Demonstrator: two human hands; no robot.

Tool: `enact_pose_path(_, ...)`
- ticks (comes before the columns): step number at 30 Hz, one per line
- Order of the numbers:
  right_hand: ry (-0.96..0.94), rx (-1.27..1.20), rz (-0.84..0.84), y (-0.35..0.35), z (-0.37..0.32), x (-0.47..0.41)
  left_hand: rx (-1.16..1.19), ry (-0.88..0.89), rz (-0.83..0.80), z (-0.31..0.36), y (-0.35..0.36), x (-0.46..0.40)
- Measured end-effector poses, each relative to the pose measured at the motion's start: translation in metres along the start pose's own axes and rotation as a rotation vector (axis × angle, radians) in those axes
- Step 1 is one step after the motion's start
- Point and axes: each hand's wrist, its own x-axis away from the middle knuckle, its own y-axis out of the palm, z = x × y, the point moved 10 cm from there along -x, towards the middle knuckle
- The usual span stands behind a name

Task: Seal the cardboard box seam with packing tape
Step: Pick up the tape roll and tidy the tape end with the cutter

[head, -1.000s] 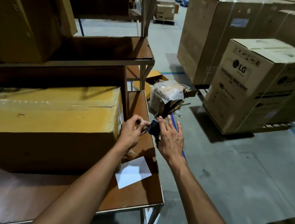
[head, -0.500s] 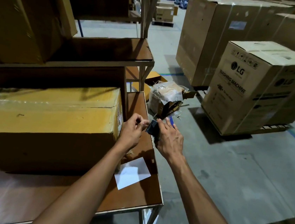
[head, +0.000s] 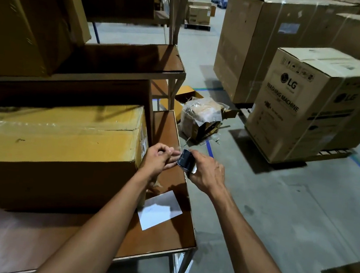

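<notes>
— So, where's the box from the hands?

— Off to the person's left. The cardboard box [head: 55, 142] sits on the brown table [head: 158, 239], its long axis running away leftward from the hands, and its right end lies just beside the left hand [head: 157, 159]. That hand is the nearer one, by a good margin.

— And the tape?

— The right hand [head: 207, 173] is wrapped around a dark tape roll [head: 185, 161], held out past the table's right edge, over the floor. The left hand is bunched with its fingertips pinched together right at the roll — picking at the loose end, I'd guess, though I can't make out any strip between them.

— So the hands are together?

— Nearly touching, both forearms reaching forward, wrists about level with the box's top edge.

— Is the seam taped yet?

— The top looks glossy along its length, but whether that's tape I can't tell. Whatever comes off the roll has to travel left — onto that near end first.
</notes>
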Motion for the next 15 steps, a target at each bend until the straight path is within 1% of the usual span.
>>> enact_pose_path(4, 0.009, -0.043, -0.045, 0.007, 0.004, -0.008, 0.17, -0.16, 0.038, -0.017, -0.003, -0.006)
enact_pose_path(6, 0.024, -0.08, -0.077, 0.009, 0.008, -0.012, 0.249, -0.207, 0.054, -0.02, -0.002, -0.008)
enact_pose_path(10, 0.047, -0.158, -0.121, 0.016, 0.013, -0.02, 0.209, -0.201, 0.096, -0.016, -0.001, -0.01)
enact_pose_path(12, 0.048, -0.164, -0.136, 0.021, 0.014, -0.025, 0.184, -0.201, 0.107, -0.016, 0.0, -0.013)
enact_pose_path(15, 0.077, -0.153, -0.212, 0.03, 0.014, -0.036, 0.094, -0.173, 0.148, -0.013, -0.003, -0.018)
